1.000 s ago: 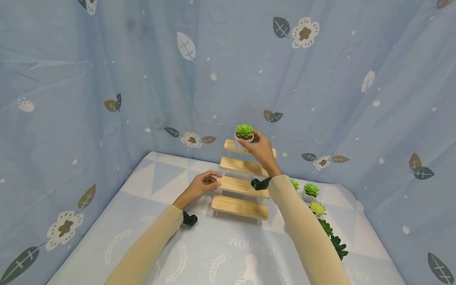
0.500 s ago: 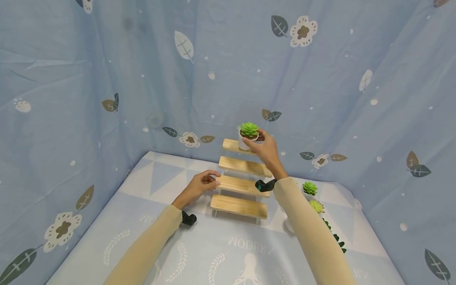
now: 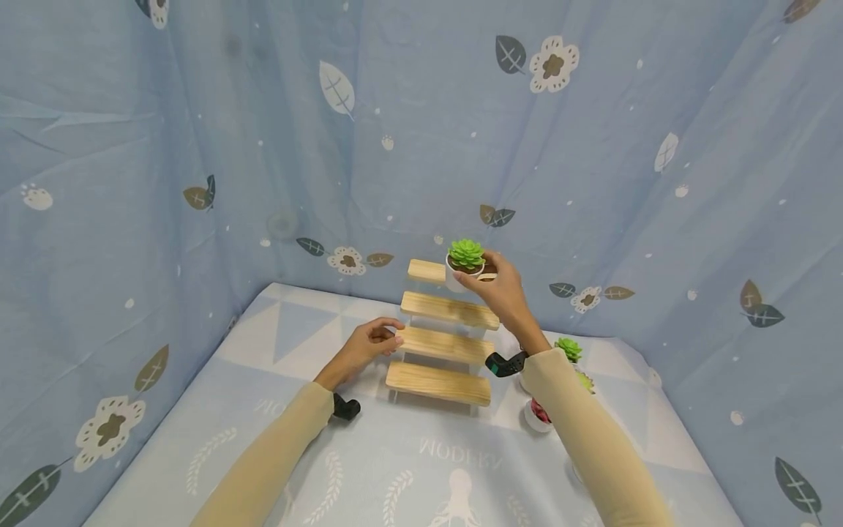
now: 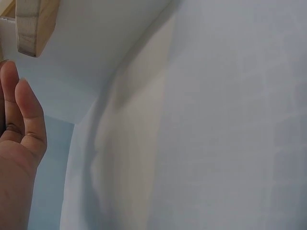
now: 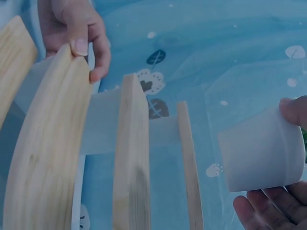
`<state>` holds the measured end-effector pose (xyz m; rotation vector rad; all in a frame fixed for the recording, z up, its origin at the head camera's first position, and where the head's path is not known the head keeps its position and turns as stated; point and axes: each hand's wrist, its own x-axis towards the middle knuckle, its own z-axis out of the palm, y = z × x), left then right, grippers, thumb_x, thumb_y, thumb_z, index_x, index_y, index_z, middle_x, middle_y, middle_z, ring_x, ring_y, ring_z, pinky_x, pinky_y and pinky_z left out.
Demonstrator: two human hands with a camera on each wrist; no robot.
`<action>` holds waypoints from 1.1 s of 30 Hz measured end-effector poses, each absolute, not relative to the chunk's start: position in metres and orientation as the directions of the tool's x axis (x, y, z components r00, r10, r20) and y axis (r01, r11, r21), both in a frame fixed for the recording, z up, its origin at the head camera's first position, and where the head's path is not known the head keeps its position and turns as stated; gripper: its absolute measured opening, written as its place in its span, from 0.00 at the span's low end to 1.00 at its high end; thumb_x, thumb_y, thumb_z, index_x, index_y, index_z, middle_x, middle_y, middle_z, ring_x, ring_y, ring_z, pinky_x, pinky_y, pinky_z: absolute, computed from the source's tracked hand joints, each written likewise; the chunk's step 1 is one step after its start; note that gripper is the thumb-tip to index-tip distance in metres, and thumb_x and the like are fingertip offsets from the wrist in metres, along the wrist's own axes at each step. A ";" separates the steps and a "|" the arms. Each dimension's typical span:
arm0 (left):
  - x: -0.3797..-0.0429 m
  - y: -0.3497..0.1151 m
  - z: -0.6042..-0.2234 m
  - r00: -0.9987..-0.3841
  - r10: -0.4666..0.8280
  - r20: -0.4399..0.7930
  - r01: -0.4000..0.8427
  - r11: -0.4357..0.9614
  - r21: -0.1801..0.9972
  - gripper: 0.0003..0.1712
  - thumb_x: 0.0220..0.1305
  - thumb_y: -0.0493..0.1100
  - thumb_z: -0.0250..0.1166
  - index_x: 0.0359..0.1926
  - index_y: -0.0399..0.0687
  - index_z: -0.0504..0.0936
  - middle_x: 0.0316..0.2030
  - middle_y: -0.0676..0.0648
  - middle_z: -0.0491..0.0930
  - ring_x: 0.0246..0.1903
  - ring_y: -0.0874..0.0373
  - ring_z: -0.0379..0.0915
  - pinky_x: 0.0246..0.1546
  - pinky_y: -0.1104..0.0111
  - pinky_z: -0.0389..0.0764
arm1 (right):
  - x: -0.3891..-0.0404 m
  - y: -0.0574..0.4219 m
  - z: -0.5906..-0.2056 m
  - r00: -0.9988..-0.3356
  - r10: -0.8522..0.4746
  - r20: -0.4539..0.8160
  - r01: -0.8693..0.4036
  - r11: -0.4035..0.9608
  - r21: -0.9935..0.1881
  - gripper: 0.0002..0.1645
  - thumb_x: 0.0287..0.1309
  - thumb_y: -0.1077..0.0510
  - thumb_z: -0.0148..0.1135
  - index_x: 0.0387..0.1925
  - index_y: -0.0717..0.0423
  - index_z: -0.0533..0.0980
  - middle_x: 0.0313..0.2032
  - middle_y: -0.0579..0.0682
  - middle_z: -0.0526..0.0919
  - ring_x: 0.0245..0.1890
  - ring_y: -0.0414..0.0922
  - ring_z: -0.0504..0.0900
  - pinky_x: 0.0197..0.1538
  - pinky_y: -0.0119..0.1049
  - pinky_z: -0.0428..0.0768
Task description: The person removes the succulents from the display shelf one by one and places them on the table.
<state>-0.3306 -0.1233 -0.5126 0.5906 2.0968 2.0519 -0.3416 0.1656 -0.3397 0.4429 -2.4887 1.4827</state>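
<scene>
A potted succulent (image 3: 466, 255), bright green in a white pot, is in my right hand (image 3: 508, 294), thumb on the near side and fingers behind. It overlaps the top tier of the wooden stepped shelf (image 3: 443, 345) in the head view. From the right wrist, the white pot (image 5: 259, 155) shows tilted, with a gap between it and the highest board. My left hand (image 3: 362, 346) pinches the left end of the second board from the bottom, its thumb (image 5: 79, 40) over the board's edge. In the left wrist view only part of the left hand (image 4: 24, 124) shows.
Right of the shelf stand more potted succulents: a green one (image 3: 568, 349), a yellow-green one (image 3: 585, 381) and a red one (image 3: 541, 411), partly behind my right sleeve (image 3: 593, 432). A patterned blue curtain (image 3: 421, 146) hangs close behind the shelf.
My right hand has carried the potted succulent rightward along the top tier, ending slightly lower. The red succulent has come into view beside the sleeve. The left hand stays at the board's end.
</scene>
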 end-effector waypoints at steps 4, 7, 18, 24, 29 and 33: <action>-0.331 -0.123 -0.513 -0.913 0.373 0.166 0.173 -0.012 0.985 0.24 0.70 0.52 0.70 0.63 0.52 0.79 0.47 0.39 0.81 0.45 0.36 0.78 0.51 0.40 0.79 | -0.332 0.174 -0.340 -0.935 -0.143 0.324 -0.353 0.442 -0.825 0.47 0.56 0.36 0.76 0.71 0.51 0.70 0.53 0.53 0.78 0.53 0.49 0.78 0.56 0.47 0.81; -0.332 -0.123 -0.513 -0.913 0.373 0.165 0.171 -0.018 0.985 0.25 0.69 0.52 0.71 0.63 0.51 0.79 0.47 0.39 0.81 0.46 0.33 0.77 0.51 0.39 0.78 | -0.324 0.180 -0.338 -0.941 -0.140 0.310 -0.339 0.435 -0.834 0.48 0.57 0.37 0.76 0.72 0.51 0.69 0.54 0.54 0.78 0.52 0.50 0.79 0.55 0.48 0.81; -0.334 -0.125 -0.515 -0.913 0.377 0.156 0.162 -0.017 0.987 0.25 0.70 0.50 0.70 0.64 0.48 0.78 0.47 0.38 0.81 0.48 0.30 0.77 0.51 0.40 0.78 | -0.297 0.201 -0.343 -0.957 -0.142 0.252 -0.289 0.445 -0.848 0.49 0.56 0.38 0.77 0.73 0.50 0.68 0.54 0.54 0.78 0.52 0.52 0.82 0.54 0.47 0.83; -0.334 -0.124 -0.516 -0.911 0.381 0.156 0.151 -0.043 0.988 0.24 0.71 0.46 0.69 0.64 0.47 0.78 0.47 0.37 0.81 0.50 0.25 0.74 0.53 0.35 0.74 | -0.282 0.214 -0.351 -0.966 -0.142 0.215 -0.256 0.449 -0.856 0.48 0.58 0.38 0.76 0.74 0.49 0.67 0.55 0.55 0.78 0.51 0.52 0.84 0.50 0.45 0.84; -0.334 -0.123 -0.517 -0.909 0.384 0.161 0.152 -0.056 0.987 0.24 0.73 0.43 0.68 0.66 0.44 0.76 0.48 0.36 0.81 0.51 0.21 0.71 0.54 0.32 0.72 | -0.268 0.227 -0.357 -0.974 -0.119 0.191 -0.225 0.455 -0.861 0.48 0.57 0.39 0.76 0.73 0.49 0.67 0.54 0.54 0.79 0.50 0.52 0.85 0.45 0.41 0.85; -0.333 -0.122 -0.515 -0.912 0.382 0.151 0.147 -0.040 0.988 0.24 0.73 0.43 0.68 0.65 0.44 0.77 0.47 0.38 0.81 0.51 0.22 0.72 0.54 0.34 0.74 | -0.255 0.236 -0.361 -0.981 -0.100 0.167 -0.195 0.460 -0.867 0.49 0.58 0.38 0.76 0.74 0.47 0.66 0.57 0.52 0.78 0.52 0.51 0.84 0.46 0.35 0.84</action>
